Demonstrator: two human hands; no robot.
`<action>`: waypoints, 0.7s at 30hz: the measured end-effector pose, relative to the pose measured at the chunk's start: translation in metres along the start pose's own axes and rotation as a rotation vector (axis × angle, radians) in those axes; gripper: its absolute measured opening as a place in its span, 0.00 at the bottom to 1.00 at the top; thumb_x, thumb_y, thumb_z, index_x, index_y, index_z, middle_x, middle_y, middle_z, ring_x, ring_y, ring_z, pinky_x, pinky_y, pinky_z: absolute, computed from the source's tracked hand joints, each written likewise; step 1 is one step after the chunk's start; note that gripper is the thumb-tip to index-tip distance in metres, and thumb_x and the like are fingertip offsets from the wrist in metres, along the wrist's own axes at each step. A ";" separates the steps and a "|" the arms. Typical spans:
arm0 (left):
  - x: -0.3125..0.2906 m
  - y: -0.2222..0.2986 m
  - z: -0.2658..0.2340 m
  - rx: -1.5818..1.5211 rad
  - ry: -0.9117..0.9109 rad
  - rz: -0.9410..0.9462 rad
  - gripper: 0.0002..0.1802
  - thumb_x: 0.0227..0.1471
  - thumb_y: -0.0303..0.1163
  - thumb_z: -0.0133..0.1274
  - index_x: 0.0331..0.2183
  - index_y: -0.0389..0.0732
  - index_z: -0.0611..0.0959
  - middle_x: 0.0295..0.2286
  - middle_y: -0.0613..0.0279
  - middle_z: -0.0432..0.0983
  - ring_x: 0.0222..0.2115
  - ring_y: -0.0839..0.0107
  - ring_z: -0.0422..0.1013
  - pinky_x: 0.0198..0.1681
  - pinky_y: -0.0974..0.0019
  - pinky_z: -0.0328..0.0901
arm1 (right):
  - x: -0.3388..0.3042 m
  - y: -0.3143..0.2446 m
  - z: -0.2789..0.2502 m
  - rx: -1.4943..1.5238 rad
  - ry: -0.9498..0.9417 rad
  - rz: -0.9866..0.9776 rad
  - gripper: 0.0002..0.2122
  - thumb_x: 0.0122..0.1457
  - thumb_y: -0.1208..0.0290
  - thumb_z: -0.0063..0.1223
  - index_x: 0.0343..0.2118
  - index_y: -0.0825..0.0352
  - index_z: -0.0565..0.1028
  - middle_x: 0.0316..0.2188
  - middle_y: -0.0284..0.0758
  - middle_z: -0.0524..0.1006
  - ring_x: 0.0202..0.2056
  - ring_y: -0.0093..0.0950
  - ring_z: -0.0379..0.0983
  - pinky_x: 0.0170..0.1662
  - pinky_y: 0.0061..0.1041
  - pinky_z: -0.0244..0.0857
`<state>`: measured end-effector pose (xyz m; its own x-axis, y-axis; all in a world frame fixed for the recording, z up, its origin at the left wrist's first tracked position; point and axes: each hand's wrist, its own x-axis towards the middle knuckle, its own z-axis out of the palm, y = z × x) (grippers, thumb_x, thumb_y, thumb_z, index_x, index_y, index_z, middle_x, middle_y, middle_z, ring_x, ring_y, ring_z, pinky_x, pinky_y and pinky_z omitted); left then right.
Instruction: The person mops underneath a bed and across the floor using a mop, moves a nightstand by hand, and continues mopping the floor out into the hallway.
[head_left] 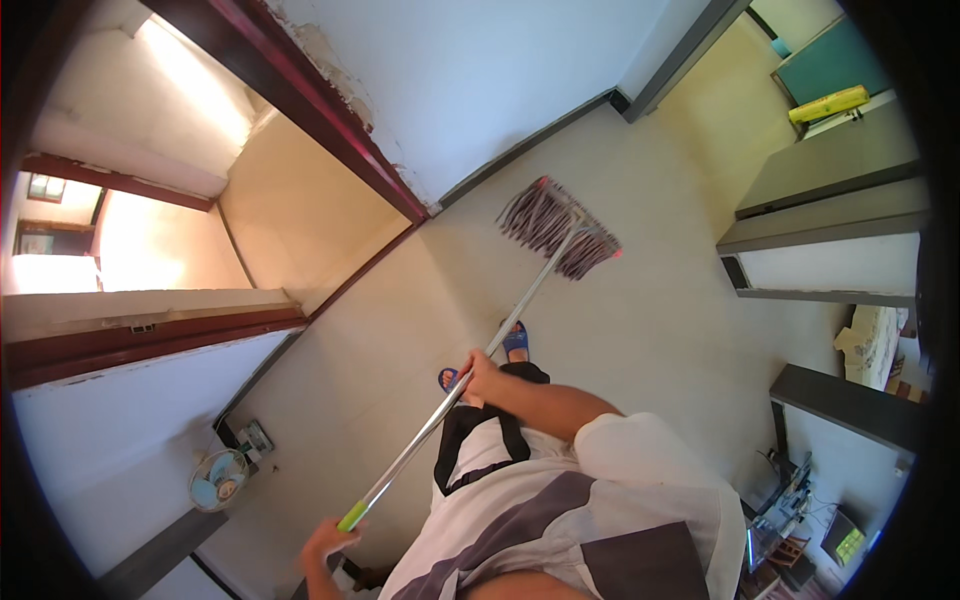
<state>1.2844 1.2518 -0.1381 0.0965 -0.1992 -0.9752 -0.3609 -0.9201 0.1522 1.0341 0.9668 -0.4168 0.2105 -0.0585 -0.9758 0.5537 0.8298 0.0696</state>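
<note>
A mop [560, 240] with a grey-brown string head lies spread on the pale floor ahead of me. Its long silver pole [420, 432] slants back toward my lower left and finishes in a green grip [352, 516]. Midway along the pole, my right hand [481, 377] is closed around it, the forearm crossing in front of my body. At the top end my left hand [328, 543] wraps the green grip, its fingers partly hidden. Both my feet, in blue sandals [515, 340], stand just beyond the right hand.
A doorway with a dark red threshold [365, 262] opens on the left. White wall corner [425, 195] juts near the mop head. A fan [218, 480] stands at lower left. At right are a grey door [830, 165], a yellow roll [828, 104] and cluttered furniture [790, 520].
</note>
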 end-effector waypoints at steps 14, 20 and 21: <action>0.080 0.422 0.153 0.363 0.078 0.695 0.21 0.40 0.39 0.46 0.39 0.39 0.70 0.30 0.46 0.71 0.34 0.49 0.67 0.37 0.55 0.61 | -0.056 -0.340 -0.057 -0.468 0.432 -0.656 0.09 0.42 0.77 0.44 0.08 0.68 0.64 0.08 0.37 0.63 0.09 0.30 0.61 0.09 0.28 0.52; 0.065 0.425 0.158 0.622 0.025 0.634 0.19 0.40 0.38 0.44 0.35 0.38 0.69 0.27 0.46 0.72 0.31 0.49 0.69 0.34 0.53 0.62 | -0.050 -0.308 -0.096 -0.408 0.286 -0.666 0.09 0.47 0.73 0.39 0.15 0.70 0.67 0.11 0.39 0.66 0.11 0.30 0.64 0.11 0.29 0.57; 0.069 0.407 0.145 0.629 0.051 0.653 0.19 0.39 0.38 0.45 0.36 0.38 0.69 0.28 0.47 0.72 0.32 0.50 0.69 0.35 0.54 0.62 | -0.046 -0.293 -0.095 -0.437 0.275 -0.597 0.09 0.48 0.72 0.38 0.17 0.70 0.67 0.12 0.39 0.67 0.12 0.31 0.65 0.12 0.29 0.59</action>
<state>1.0099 0.9127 -0.1665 -0.2697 -0.6448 -0.7152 -0.7964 -0.2682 0.5421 0.7852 0.7791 -0.4118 -0.2615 -0.4707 -0.8426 0.1314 0.8475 -0.5142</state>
